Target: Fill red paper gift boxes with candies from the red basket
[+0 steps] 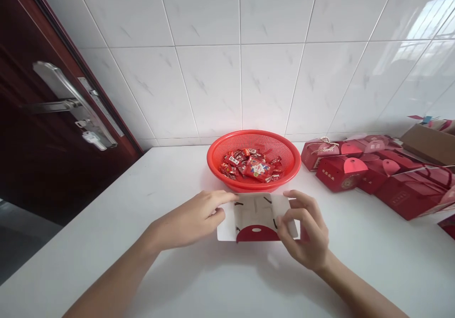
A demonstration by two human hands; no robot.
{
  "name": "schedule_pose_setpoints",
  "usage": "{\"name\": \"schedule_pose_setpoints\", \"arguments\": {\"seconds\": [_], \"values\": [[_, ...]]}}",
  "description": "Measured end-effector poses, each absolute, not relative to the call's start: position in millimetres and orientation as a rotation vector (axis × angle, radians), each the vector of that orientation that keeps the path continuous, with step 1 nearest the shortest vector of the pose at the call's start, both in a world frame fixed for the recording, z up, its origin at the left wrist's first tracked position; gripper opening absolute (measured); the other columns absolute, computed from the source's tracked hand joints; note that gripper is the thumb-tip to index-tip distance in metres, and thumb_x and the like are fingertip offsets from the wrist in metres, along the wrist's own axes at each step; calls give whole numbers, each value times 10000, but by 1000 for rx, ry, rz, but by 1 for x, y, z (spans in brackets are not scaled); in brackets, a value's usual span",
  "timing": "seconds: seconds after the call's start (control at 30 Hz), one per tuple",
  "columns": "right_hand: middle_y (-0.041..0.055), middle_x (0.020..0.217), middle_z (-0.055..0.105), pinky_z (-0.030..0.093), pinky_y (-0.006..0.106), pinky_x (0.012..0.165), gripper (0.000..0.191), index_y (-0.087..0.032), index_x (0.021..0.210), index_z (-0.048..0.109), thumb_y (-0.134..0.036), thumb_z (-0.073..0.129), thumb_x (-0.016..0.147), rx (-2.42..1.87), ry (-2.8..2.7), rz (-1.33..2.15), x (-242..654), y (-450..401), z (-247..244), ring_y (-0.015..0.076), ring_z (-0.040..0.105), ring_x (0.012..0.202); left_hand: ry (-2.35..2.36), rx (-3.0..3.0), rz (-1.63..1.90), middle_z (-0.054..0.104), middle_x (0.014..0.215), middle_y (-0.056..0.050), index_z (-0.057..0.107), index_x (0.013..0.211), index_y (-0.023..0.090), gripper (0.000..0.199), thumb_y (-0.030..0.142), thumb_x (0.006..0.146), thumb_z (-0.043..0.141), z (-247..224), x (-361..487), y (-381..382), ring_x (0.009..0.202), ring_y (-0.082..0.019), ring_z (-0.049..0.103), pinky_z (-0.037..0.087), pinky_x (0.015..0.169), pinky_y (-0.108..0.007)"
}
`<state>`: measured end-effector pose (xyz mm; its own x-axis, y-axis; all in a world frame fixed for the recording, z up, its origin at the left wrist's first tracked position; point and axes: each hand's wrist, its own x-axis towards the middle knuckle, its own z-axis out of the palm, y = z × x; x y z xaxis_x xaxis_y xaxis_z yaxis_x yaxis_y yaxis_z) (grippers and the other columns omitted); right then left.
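An opened-up red gift box (254, 216) with a white inside stands in front of me, its flaps spread out. Dark slots show in its pale walls, and a rounded red flap with an oval hole faces my side. My left hand (199, 216) rests at the box's left flap, index finger stretched along the far left corner and thumb apart. At the right, my right hand (307, 228) pinches the white side flap between thumb and index finger. Just behind the box sits a red plastic basket (213, 159) holding red-wrapped candies (249, 164).
Several closed red gift boxes (341, 171) stand in a cluster at the right, one with a twine handle. Beyond them is a brown cardboard box (432, 142). A tiled wall (206, 86) bounds the white table (156, 185); a dark door (21, 133) stands left.
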<state>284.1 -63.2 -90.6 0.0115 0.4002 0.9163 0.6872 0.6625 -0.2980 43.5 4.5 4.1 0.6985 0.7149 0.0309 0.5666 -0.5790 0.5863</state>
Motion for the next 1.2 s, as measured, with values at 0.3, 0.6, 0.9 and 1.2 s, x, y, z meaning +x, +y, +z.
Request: {"name": "schedule_pose_setpoints", "arguments": {"seconds": [0.3, 0.6, 0.9, 1.2], "values": [[139, 1200, 561, 597, 315, 588, 268, -228, 894, 549, 20, 611, 815, -822, -1662, -381, 279, -70, -98, 228, 631, 977, 1166, 2534, 558, 582, 783, 3, 510, 737, 248, 208, 129, 875, 411, -1, 58, -14, 575, -163, 544, 397, 500, -276], [123, 1178, 557, 556, 355, 663, 222, -218, 876, 557, -11, 619, 826, -849, -1602, -151, 277, -70, -97, 217, 611, 924, 1164, 2511, 273, 618, 938, -18, 617, 1149, 290, 627, 568, 641, 855, -1, 59, -23, 622, -214, 626, 379, 470, -271], [131, 1238, 558, 519, 393, 790, 153, -214, 871, 551, -67, 593, 883, -901, -1611, 106, 279, -66, -102, 203, 635, 918, 1153, 2399, 174, 558, 1225, -58, 459, 1440, 391, 827, 543, 705, 807, 5, 54, -22, 552, -142, 602, 436, 492, -266], [167, 1351, 527, 551, 379, 813, 246, -213, 1136, 559, -154, 607, 902, -918, -1729, 75, 282, -63, -99, 235, 624, 1023, 1129, 2271, 158, 569, 1310, -65, 562, 1400, 370, 766, 737, 741, 698, 6, 57, -8, 987, -282, 663, 519, 735, -322]]}}
